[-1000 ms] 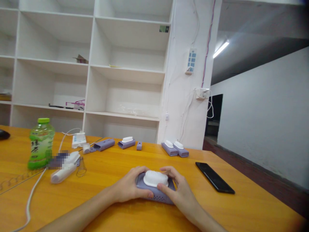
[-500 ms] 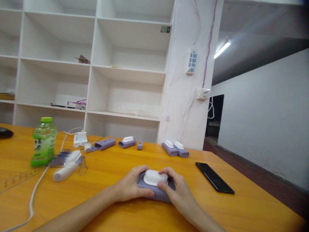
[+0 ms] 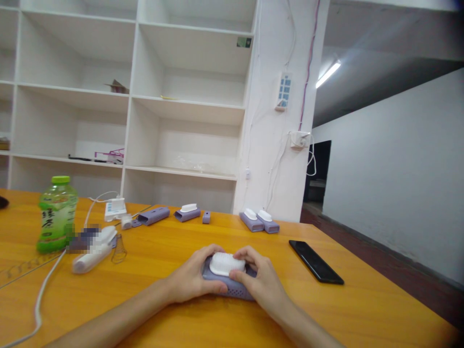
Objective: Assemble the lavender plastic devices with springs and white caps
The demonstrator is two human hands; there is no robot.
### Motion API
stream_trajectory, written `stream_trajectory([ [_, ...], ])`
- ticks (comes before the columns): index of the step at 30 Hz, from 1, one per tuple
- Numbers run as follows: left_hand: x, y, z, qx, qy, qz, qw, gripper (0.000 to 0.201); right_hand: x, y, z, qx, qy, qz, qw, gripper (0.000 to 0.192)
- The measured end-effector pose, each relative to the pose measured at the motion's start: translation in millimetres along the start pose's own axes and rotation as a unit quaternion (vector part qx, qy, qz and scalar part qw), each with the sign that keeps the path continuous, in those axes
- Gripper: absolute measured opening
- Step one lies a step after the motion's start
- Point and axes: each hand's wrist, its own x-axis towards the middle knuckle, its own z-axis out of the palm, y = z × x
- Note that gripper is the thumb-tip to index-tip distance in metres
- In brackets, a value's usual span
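A purple plastic case [image 3: 232,287] with small holes in its near side lies on the table in front of me. My left hand [image 3: 194,278] is wrapped around its left end, thumb along the near side. On top of the case sits a white oval brush [image 3: 226,264] with a bristled or ribbed surface. The thumb and fingers of my right hand [image 3: 261,275] grip the right end of this brush. Part of the case's right end is hidden behind that hand.
Several purple cases [image 3: 250,222] stand along the table's [image 3: 155,270] far edge, some topped with white brushes [image 3: 264,215]. A black phone [image 3: 315,261] lies right. A green bottle [image 3: 56,217], a white device [image 3: 94,251], a power strip [image 3: 115,208] and a white cable [image 3: 38,309] occupy the left.
The whole view has shifted slightly, so everything appears a little further left. Both hands keep the same hold on the case and the brush.
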Motion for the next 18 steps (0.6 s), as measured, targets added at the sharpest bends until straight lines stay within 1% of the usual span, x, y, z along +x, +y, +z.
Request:
stream_trajectory([
  [5,0.5,-2.8,-0.9,-0.008,-0.007,0.004,1.000,0.071,3.1,-0.7,1.6,0.013,-0.011,0.008,1.000,0.026],
  [7,2.3,-7.3,-0.6,-0.023,-0.012,0.000,1.000,0.077,1.1,-2.2,0.7,-0.010,-0.017,0.008,1.000,0.026],
  [9,5.5,-14.2,-0.7,-0.037,-0.008,-0.001,0.999,0.083,-3.9,-3.4,-1.5,-0.060,-0.015,-0.006,0.998,0.028],
  [11,9.3,-22.6,-2.8,-0.029,0.014,0.009,0.999,0.087,-10.4,-2.8,-5.3,-0.115,-0.017,-0.037,0.993,0.039],
  [13,12.1,-31.2,-7.9,0.006,0.038,0.021,0.999,0.085,-15.8,0.2,-10.5,-0.157,-0.029,-0.061,0.985,0.053],
  [14,12.7,-35.2,-11.2,0.025,0.037,0.021,0.999,0.083,-17.4,2.4,-13.5,-0.174,-0.036,-0.065,0.982,0.055],
  [16,12.2,-42.1,-17.8,0.052,0.010,0.013,0.999,0.080,-18.5,7.4,-19.8,-0.202,-0.048,-0.065,0.976,0.056],
  [18,10.7,-47.1,-22.2,0.066,-0.015,0.007,0.998,0.073,-18.3,11.1,-25.8,-0.222,-0.073,-0.069,0.970,0.062],
])
